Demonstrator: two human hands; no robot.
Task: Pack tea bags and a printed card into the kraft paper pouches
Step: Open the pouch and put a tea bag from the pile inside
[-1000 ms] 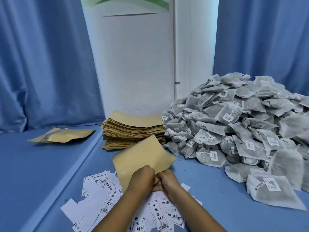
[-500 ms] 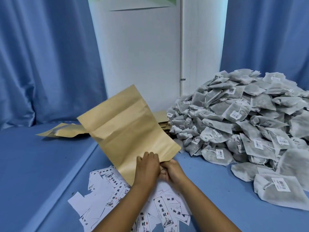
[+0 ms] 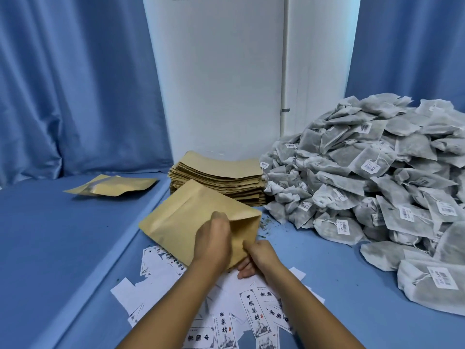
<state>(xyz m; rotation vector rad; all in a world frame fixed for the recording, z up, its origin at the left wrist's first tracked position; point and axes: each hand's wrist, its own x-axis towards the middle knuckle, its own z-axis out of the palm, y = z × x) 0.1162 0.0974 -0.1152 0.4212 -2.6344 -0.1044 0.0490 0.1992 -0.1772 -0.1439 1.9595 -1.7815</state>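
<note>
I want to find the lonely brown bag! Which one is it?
Start at the tall stack of kraft pouches against the white wall, beside the big tea bag pile. Look left, onto the blue surface's raised part. One pouch lies there flat, alone, away from the stack and untouched by either hand.

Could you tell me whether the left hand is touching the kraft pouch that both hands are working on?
Touching. The head view shows the left hand with fingers curled over the open mouth edge of the kraft pouch, no gap between them.
</note>
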